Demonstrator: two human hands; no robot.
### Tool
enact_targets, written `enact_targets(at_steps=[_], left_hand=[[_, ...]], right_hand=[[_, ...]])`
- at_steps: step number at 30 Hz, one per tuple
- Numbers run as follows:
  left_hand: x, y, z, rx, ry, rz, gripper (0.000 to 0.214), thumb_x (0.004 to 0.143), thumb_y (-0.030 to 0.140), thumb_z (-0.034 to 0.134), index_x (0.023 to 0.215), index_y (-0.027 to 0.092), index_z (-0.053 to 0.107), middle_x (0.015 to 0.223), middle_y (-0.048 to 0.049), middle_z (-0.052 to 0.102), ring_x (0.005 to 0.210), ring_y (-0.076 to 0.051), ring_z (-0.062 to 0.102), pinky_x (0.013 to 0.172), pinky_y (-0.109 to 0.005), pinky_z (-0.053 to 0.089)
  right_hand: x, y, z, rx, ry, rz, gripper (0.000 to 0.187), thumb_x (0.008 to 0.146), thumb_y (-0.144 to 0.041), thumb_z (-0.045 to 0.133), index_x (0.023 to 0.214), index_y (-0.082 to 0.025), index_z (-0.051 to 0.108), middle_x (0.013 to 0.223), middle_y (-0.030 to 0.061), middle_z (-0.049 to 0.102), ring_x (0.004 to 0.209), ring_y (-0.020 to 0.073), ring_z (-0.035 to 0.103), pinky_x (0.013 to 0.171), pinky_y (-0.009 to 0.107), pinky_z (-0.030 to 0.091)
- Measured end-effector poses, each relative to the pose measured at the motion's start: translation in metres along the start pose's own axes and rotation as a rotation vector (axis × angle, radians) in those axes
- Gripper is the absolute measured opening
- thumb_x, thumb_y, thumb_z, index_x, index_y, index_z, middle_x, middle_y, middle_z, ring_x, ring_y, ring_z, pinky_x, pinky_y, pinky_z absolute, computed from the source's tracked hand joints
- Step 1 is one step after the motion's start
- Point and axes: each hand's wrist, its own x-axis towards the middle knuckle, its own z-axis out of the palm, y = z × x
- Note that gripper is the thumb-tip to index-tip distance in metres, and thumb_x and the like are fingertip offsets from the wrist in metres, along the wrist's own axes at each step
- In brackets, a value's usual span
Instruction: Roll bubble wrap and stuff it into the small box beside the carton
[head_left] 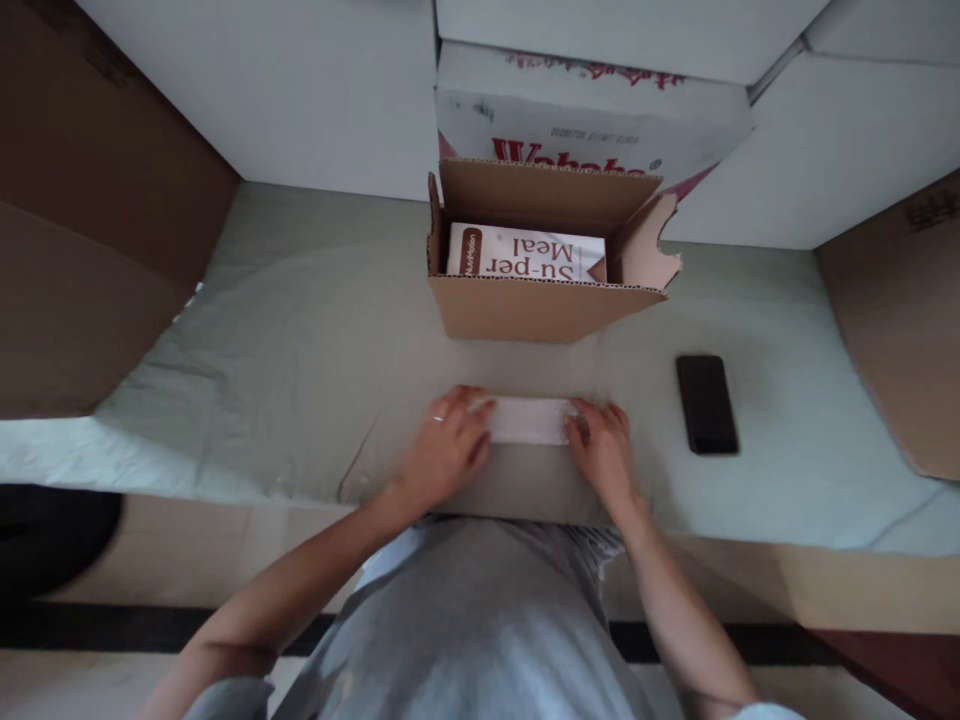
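A white oblong packet, slightly see-through at its ends, lies in front of me on the cloth-covered surface. My left hand grips its left end, fingers curled, with a ring on one finger. At the opposite end, my right hand pinches the packet between thumb and fingers. Just beyond stands an open brown cardboard box with its flaps up. Inside sits a white carton printed "Su-per Meal", upside down from my side. What the packet contains cannot be made out.
To the right of my right hand lies a black phone. Stacked white cartons form a wall behind the box. Large brown cartons stand at the left and right. The pale green cloth ends near my body.
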Motion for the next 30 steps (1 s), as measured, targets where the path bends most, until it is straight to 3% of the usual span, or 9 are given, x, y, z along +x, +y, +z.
enact_targets(at_steps=[4,8,11,14,17,21,25,27,30], left_hand=[[0.002,0.035,0.02,-0.055,-0.212,0.176,0.045,0.088,0.024,0.049,0.131,0.013,0.041,0.136,-0.0166,0.046,0.126,-0.031,0.042,0.101,-0.046,0.036],[0.0,0.033,0.036,-0.057,-0.255,0.166,0.039,0.09,0.017,0.042,0.129,0.009,0.044,0.133,-0.0176,0.05,0.125,-0.03,0.044,0.102,-0.048,0.035],[-0.006,0.011,0.034,-0.185,-0.215,0.268,0.037,0.09,0.017,0.041,0.127,0.011,0.046,0.13,-0.0158,0.054,0.125,-0.026,0.045,0.106,-0.045,0.033],[-0.007,-0.009,0.027,-0.345,-0.165,0.348,0.037,0.089,0.015,0.039,0.125,0.011,0.048,0.125,-0.014,0.058,0.122,-0.023,0.048,0.107,-0.04,0.035],[-0.002,-0.02,0.022,-0.458,-0.147,0.374,0.038,0.088,0.013,0.038,0.123,0.012,0.05,0.122,-0.0134,0.06,0.121,-0.02,0.05,0.105,-0.037,0.039],[-0.001,-0.024,0.018,-0.43,-0.195,0.44,0.041,0.083,0.01,0.044,0.122,0.014,0.051,0.125,-0.0136,0.059,0.127,-0.021,0.045,0.113,-0.044,0.027],[-0.019,-0.017,0.014,-0.328,-0.232,0.403,0.045,0.08,0.018,0.055,0.125,0.013,0.049,0.131,-0.016,0.053,0.135,-0.029,0.033,0.113,-0.052,0.02],[-0.029,-0.013,0.014,-0.327,-0.227,0.351,0.042,0.082,0.023,0.056,0.123,0.014,0.05,0.124,-0.0161,0.056,0.128,-0.028,0.042,0.11,-0.049,0.027],[-0.037,-0.008,0.019,-0.384,-0.147,0.236,0.028,0.087,0.025,0.05,0.113,0.016,0.055,0.108,-0.0123,0.063,0.111,-0.023,0.054,0.104,-0.042,0.037]], right_hand=[[-0.005,-0.017,-0.008,0.107,-0.131,0.091,0.03,0.087,-0.031,0.046,0.109,-0.018,0.062,0.062,0.0019,0.065,0.061,0.0206,0.061,0.099,0.063,0.028],[-0.02,-0.022,-0.021,0.327,-0.201,0.088,0.033,0.086,-0.033,0.05,0.115,-0.02,0.059,0.056,-0.0026,0.06,0.058,0.018,0.06,0.099,0.054,0.037],[-0.028,-0.01,-0.033,0.409,-0.142,-0.042,0.047,0.084,-0.035,0.056,0.128,-0.021,0.048,0.096,0.0091,0.065,0.1,0.0242,0.06,0.099,0.049,0.041],[-0.032,-0.002,-0.033,0.412,-0.305,-0.231,0.075,0.076,-0.03,0.066,0.142,-0.024,0.029,0.143,0.0147,0.036,0.133,0.0286,0.034,0.104,0.05,0.038],[-0.037,-0.01,-0.019,0.417,-0.332,-0.342,0.072,0.077,-0.016,0.058,0.142,-0.028,0.028,0.152,0.0106,0.02,0.139,0.0282,0.025,0.105,0.052,0.036],[-0.042,-0.031,0.002,0.483,-0.102,-0.502,0.047,0.075,-0.008,0.05,0.117,-0.029,0.053,0.13,0.0064,0.053,0.128,0.0261,0.043,0.1,0.053,0.041],[-0.04,-0.047,0.002,0.387,-0.222,-0.528,0.032,0.077,-0.013,0.052,0.105,-0.026,0.058,0.1,0.0032,0.068,0.108,0.0232,0.058,0.108,0.059,0.026],[-0.038,-0.052,0.0,0.377,-0.246,-0.466,0.028,0.08,-0.014,0.05,0.103,-0.027,0.058,0.097,0.0021,0.069,0.1,0.021,0.062,0.111,0.061,0.018],[-0.033,-0.058,0.002,0.409,-0.221,-0.367,0.026,0.086,-0.019,0.048,0.108,-0.028,0.057,0.096,0.0012,0.069,0.092,0.0192,0.064,0.111,0.059,0.02]])
